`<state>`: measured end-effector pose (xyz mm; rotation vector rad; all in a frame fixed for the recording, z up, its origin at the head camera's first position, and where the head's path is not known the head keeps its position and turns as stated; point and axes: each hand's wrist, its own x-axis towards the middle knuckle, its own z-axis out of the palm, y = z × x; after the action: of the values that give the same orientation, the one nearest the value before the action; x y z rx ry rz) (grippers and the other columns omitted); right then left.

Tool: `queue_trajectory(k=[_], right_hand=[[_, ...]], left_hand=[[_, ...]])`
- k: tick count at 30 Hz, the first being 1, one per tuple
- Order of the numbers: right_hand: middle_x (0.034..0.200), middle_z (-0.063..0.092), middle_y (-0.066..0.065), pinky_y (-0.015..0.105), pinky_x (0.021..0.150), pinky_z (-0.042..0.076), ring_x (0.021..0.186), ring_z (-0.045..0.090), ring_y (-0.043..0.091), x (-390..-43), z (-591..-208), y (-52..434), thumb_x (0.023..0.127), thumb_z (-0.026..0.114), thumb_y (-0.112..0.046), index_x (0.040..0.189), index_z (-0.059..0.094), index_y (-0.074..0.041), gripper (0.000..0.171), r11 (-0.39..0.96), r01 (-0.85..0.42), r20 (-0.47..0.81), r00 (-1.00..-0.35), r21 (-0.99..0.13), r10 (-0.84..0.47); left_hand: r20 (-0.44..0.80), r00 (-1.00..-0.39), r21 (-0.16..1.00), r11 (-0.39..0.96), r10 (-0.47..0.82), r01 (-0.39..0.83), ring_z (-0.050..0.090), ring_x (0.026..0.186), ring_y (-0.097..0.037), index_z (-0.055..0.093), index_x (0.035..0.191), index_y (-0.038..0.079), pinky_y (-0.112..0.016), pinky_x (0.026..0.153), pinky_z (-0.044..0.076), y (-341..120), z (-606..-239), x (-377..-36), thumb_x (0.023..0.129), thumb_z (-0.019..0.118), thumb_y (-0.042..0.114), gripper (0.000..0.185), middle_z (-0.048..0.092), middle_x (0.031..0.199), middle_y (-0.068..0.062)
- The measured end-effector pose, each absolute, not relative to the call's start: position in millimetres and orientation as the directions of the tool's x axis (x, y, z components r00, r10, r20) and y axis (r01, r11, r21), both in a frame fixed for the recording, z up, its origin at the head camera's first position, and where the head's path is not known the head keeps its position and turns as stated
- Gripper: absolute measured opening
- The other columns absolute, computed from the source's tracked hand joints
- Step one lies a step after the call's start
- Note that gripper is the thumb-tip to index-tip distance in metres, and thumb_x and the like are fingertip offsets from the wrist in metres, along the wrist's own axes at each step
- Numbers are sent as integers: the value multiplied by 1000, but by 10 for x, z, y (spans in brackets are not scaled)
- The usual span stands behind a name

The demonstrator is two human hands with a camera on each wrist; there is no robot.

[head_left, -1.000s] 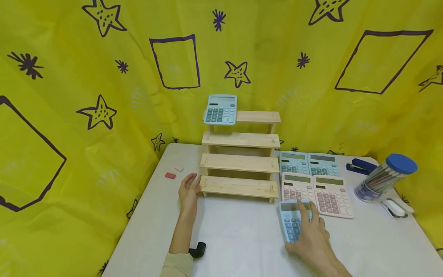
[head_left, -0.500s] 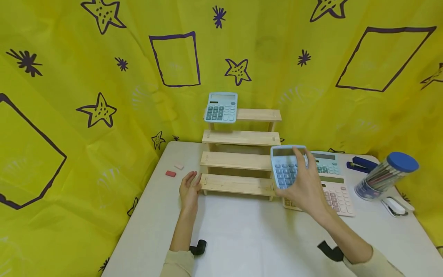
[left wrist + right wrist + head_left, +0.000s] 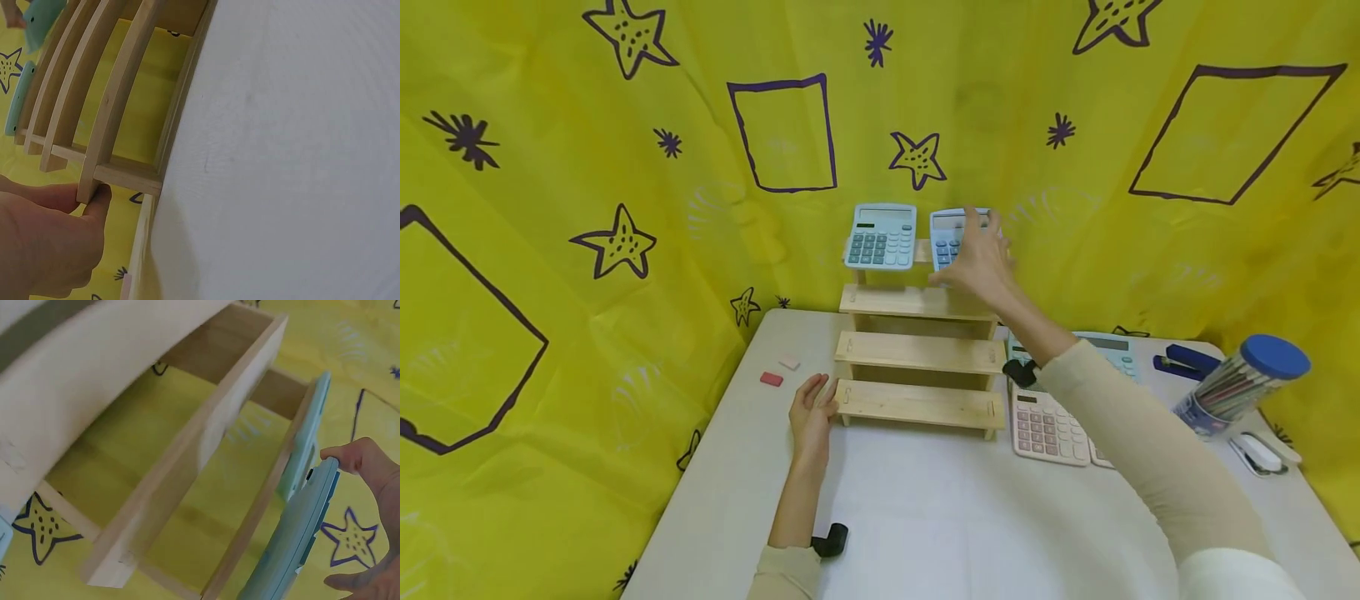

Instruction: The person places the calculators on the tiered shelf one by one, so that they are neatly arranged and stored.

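A four-step wooden display rack (image 3: 917, 402) stands on the table. My left hand (image 3: 810, 427) pinches the left end of its lowest board; in the left wrist view the thumb and a finger hold the board's corner (image 3: 94, 181). At the top step's right side, my right hand (image 3: 983, 260) grips a light blue calculator (image 3: 946, 223) across its width. The right wrist view shows this calculator (image 3: 294, 531) edge-on, close to the top board; whether it rests there I cannot tell. Another light blue calculator (image 3: 880, 237) leans on the top step's left side, a small gap away.
Right of the rack lie pink calculators (image 3: 1047, 427) and light blue ones (image 3: 1108, 343), partly hidden by my right sleeve. Beyond are a dark blue stapler (image 3: 1186, 362), a blue-lidded pencil jar (image 3: 1240, 387) and a white stapler-like object (image 3: 1258, 454). Two erasers (image 3: 771, 379) lie left. A yellow curtain hangs behind.
My right hand has lifted the light blue calculator off the table on the right and carried it up and leftward to the rack's top step. My left hand has stayed at the lowest board.
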<state>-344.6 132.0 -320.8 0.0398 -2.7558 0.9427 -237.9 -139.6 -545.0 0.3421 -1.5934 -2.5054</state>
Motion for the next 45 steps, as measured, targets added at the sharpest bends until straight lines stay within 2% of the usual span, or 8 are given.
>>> queue_trajectory(k=[6, 10, 13, 20, 24, 30, 39, 45], right_hand=[[166, 7, 32, 79, 105, 31, 139, 28, 67, -3764, -3192, 1176, 69, 96, -38, 167, 13, -14, 131, 821, -21, 158, -984, -570, 85], [167, 10, 31, 72, 105, 37, 138, 35, 61, -3798, -3249, 1171, 70, 96, -38, 168, 12, -12, 132, 812, -20, 150, -985, -584, 83], [169, 9, 29, 73, 110, 32, 143, 30, 59, -3730, -3281, 1223, 70, 97, -36, 167, 14, -10, 130, 795, -59, 187, -980, -603, 68], [167, 21, 27, 66, 119, 27, 149, 29, 51, -3175, -3426, 1553, 80, 91, -26, 160, 31, -1, 103, 719, -209, 289, -957, -663, -12], [162, 30, 29, 70, 114, 31, 145, 34, 53, -2756, -3641, 1839, 88, 83, -24, 156, 38, 2, 86, 731, -244, 300, -952, -637, -57], [154, 39, 34, 76, 105, 35, 137, 40, 58, -2233, -4139, 2386, 88, 84, -21, 150, 45, 5, 78, 807, -223, 306, -951, -547, -55], [145, 39, 43, 80, 97, 37, 125, 42, 65, -1671, -4871, 3068, 76, 92, -21, 146, 44, 11, 91, 875, -96, 167, -986, -474, -18], [149, 14, 54, 87, 95, 28, 129, 23, 75, -1469, -5206, 3396, 66, 98, -34, 154, 25, 14, 124, 897, 51, -13, -999, -438, 51]], left_hand=[[-114, -961, 908, -420, -253, 3, 49, 143, -37, 38, 151, -3, -20, 84, 53, -1385, -5466, -2366, 92, 47, -23, 63, 42, 157, -22], [-104, -961, 909, -417, -255, 13, 48, 143, -38, 38, 150, -5, -19, 80, 52, -1383, -5477, -2358, 91, 46, -24, 62, 42, 157, -24], [-105, -961, 908, -419, -254, 12, 49, 144, -37, 38, 151, -4, -18, 80, 52, -1392, -5481, -2365, 91, 47, -23, 63, 42, 158, -22], [-91, -960, 906, -423, -265, 31, 48, 144, -39, 37, 151, -6, -18, 80, 53, -1425, -5462, -2389, 91, 46, -25, 63, 40, 158, -25], [-96, -961, 910, -415, -261, 21, 48, 144, -38, 37, 151, -5, -19, 86, 53, -1432, -5440, -2370, 91, 46, -25, 64, 41, 158, -23], [-101, -962, 912, -411, -252, 12, 48, 144, -38, 37, 152, -5, -20, 86, 52, -1388, -5447, -2352, 91, 46, -24, 65, 42, 157, -23], [-106, -958, 907, -421, -265, 16, 49, 143, -38, 38, 151, -5, -19, 81, 53, -1394, -5459, -2372, 89, 47, -25, 65, 43, 156, -22], [-113, -958, 915, -403, -265, 4, 50, 143, -37, 39, 150, -4, -21, 83, 53, -1397, -5451, -2372, 90, 48, -23, 64, 44, 156, -22]])
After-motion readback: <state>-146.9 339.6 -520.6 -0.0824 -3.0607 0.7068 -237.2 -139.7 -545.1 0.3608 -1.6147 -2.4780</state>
